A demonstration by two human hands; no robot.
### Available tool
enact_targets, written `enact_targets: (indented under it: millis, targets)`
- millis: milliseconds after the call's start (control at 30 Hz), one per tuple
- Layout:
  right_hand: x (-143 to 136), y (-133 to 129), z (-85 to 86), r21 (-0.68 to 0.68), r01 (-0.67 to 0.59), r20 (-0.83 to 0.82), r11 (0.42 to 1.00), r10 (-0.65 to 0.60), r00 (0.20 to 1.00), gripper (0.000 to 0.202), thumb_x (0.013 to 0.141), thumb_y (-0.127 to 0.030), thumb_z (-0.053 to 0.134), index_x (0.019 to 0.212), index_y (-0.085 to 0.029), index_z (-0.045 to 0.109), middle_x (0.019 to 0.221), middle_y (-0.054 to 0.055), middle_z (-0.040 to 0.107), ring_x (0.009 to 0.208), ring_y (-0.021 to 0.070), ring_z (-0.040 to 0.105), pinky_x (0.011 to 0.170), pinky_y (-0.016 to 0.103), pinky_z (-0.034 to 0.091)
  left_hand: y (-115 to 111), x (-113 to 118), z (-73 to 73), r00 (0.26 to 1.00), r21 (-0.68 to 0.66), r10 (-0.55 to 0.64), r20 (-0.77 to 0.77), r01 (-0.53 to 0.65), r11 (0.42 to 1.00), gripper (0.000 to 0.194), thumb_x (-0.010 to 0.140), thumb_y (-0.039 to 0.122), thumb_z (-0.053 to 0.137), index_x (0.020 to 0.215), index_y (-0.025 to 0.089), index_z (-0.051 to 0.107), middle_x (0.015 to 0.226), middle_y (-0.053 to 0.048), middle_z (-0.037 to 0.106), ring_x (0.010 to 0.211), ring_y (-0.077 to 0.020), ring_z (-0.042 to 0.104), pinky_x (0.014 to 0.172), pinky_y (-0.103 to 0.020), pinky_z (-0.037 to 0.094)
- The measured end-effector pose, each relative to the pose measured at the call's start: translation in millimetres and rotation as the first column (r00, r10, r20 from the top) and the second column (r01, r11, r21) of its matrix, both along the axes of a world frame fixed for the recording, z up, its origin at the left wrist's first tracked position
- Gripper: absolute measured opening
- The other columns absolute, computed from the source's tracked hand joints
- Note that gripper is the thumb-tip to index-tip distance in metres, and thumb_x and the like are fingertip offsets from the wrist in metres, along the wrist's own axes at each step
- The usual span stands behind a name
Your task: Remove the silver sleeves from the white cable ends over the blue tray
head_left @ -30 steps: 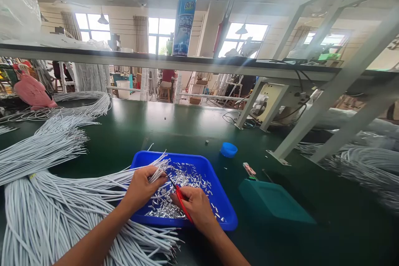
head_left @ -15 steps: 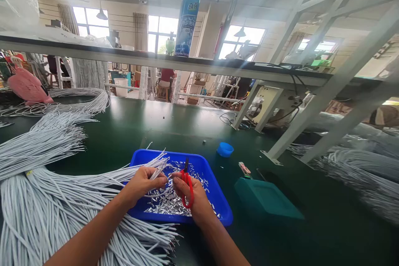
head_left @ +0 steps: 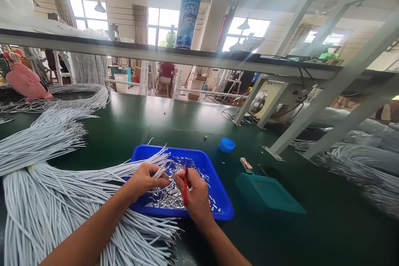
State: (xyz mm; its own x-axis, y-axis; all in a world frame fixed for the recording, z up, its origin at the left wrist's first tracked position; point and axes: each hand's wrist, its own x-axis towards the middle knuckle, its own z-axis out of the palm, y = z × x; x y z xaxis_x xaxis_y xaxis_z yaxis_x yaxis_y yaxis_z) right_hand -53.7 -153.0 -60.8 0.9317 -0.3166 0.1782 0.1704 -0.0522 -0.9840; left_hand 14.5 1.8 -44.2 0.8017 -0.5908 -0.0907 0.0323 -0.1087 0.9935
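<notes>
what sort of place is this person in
Probably a factory workshop: bundles of white wires lie on a long green workbench, a blue tray holds many small metal pieces, and another person sits on a stool in the background.

Your left forearm slants up and rightward, bringing your left hand over the left edge of the tray, thumb and fingers pinched together and pointing right. Your right forearm angles up and leftward across the near edge, toward its right corner. Your right hand hangs inside the edges, fingers curled in a grip, its fingertips just beside the left hand's.
</notes>
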Motion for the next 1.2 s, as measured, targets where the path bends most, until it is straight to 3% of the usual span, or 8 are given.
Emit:
enact_targets:
  millis: [100, 233, 333, 467, 600, 767, 1000, 1200]
  targets:
    - [-0.7, -12.3, 3.0, 0.012, 0.132, 0.038, 0.991, -0.132, 0.991, 0.032, 0.074, -0.048, 0.063, 0.070, -0.018, 0.054, 0.061, -0.002, 0.047, 0.055, 0.0108, 0.039, 0.051, 0.024, 0.031, 3.4, 3.0, 0.8, 0.998, 0.010, -0.028, -0.063, 0.029, 1.000, 0.035, 0.056, 0.039, 0.077, 0.075, 0.011, 0.067, 0.059, 0.002, 0.053, 0.054, -0.0088, 0.040, 0.052, -0.021, 0.027]
    - [1.6, -21.3, 0.7, 0.003, -0.029, -0.073, 1.000, 0.029, 0.997, 0.039, 0.073, -0.051, 0.062, 0.059, -0.017, 0.049, 0.052, -0.003, 0.039, 0.049, 0.0090, 0.033, 0.048, 0.024, 0.027, 9.5, 5.8, 4.5, 0.992, -0.011, -0.116, -0.041, 0.115, 0.993, 0.036, 0.070, 0.046, 0.066, 0.071, 0.011, 0.065, 0.054, 0.003, 0.046, 0.052, -0.0075, 0.033, 0.050, -0.021, 0.023]
    - [2.1, -18.5, -1.9, -0.095, -0.108, -0.081, 0.990, 0.100, 0.992, 0.031, 0.069, -0.046, 0.068, 0.070, -0.015, 0.061, 0.062, 0.000, 0.051, 0.057, 0.0115, 0.042, 0.054, 0.024, 0.033, 9.6, 4.7, 6.0, 0.997, -0.022, -0.071, -0.012, 0.071, 0.997, 0.035, 0.067, 0.045, 0.069, 0.069, 0.010, 0.065, 0.054, 0.002, 0.048, 0.053, -0.0083, 0.036, 0.051, -0.021, 0.026]
    - [0.6, -14.0, -2.2, -0.073, -0.146, -0.060, 0.987, 0.142, 0.988, 0.034, 0.070, -0.045, 0.067, 0.088, -0.017, 0.067, 0.070, 0.002, 0.058, 0.066, 0.0155, 0.049, 0.060, 0.026, 0.038, 3.5, -0.8, 4.4, 1.000, 0.023, 0.012, -0.002, -0.012, 1.000, 0.036, 0.058, 0.039, 0.076, 0.077, 0.010, 0.067, 0.056, 0.002, 0.050, 0.052, -0.0083, 0.039, 0.050, -0.021, 0.028]
    - [-0.7, -13.1, -2.4, -0.110, -0.104, -0.018, 0.989, 0.103, 0.995, 0.028, 0.071, -0.043, 0.067, 0.079, -0.017, 0.067, 0.067, 0.001, 0.056, 0.062, 0.0136, 0.047, 0.057, 0.025, 0.036, -1.4, -4.5, 3.1, 0.993, 0.063, -0.017, 0.118, 0.010, 0.998, 0.033, 0.064, 0.043, 0.072, 0.070, 0.011, 0.065, 0.056, 0.002, 0.049, 0.054, -0.0091, 0.040, 0.051, -0.021, 0.030]
    - [-0.7, -13.3, -7.4, -0.021, -0.073, -0.029, 0.997, 0.073, 0.997, 0.026, 0.071, -0.040, 0.068, 0.068, -0.016, 0.060, 0.057, -0.004, 0.043, 0.051, 0.0078, 0.033, 0.050, 0.022, 0.028, -1.1, -3.5, 7.4, 0.974, -0.064, 0.132, 0.187, -0.122, 0.991, 0.035, 0.076, 0.048, 0.060, 0.076, 0.013, 0.061, 0.066, 0.001, 0.053, 0.063, -0.0112, 0.046, 0.060, -0.021, 0.037]
    - [-2.7, -9.5, -7.0, -0.028, -0.064, -0.022, 0.998, 0.064, 0.998, 0.027, 0.071, -0.040, 0.068, 0.066, -0.015, 0.058, 0.057, -0.004, 0.043, 0.053, 0.0084, 0.033, 0.050, 0.023, 0.028, -3.8, -4.8, 3.9, 0.952, 0.048, -0.009, 0.306, -0.006, 0.999, 0.027, 0.063, 0.036, 0.075, 0.071, 0.013, 0.064, 0.065, 0.001, 0.055, 0.063, -0.0115, 0.045, 0.058, -0.021, 0.034]
    - [-0.9, -18.1, -1.8, -0.158, -0.124, -0.044, 0.980, 0.119, 0.992, 0.031, 0.077, -0.048, 0.059, 0.079, -0.017, 0.061, 0.063, -0.002, 0.048, 0.057, 0.0107, 0.040, 0.053, 0.023, 0.031, -3.5, -10.3, 13.2, 0.998, -0.045, 0.055, 0.011, -0.054, 0.998, 0.036, 0.061, 0.040, 0.075, 0.082, 0.012, 0.068, 0.061, 0.001, 0.051, 0.053, -0.0081, 0.039, 0.050, -0.020, 0.030]
